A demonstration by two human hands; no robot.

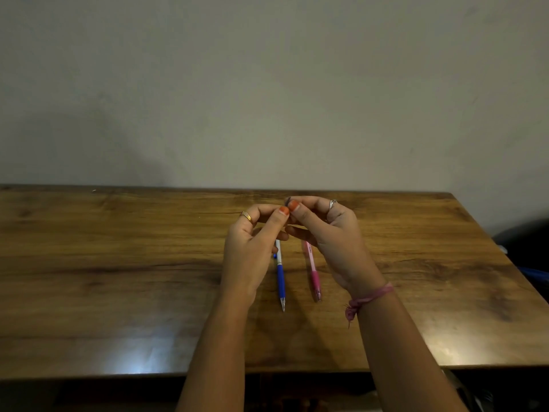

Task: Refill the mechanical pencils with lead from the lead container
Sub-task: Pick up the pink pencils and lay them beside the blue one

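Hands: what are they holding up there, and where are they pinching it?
Both hands, left hand and right hand, pinch one small dark thing between their fingertips; it's too hidden to name.

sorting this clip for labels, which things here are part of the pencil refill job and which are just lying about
Part of the job:
- blue mechanical pencil, lying on the table
- pink mechanical pencil, lying beside it
- small dark item, probably the lead container, pinched between left hand and right hand

Just there:
- wooden table
- dark object past the table's right edge
- small blue piece by the blue pencil, unclear

blue pencil point(280, 278), pink pencil point(312, 270), brown table point(118, 263)
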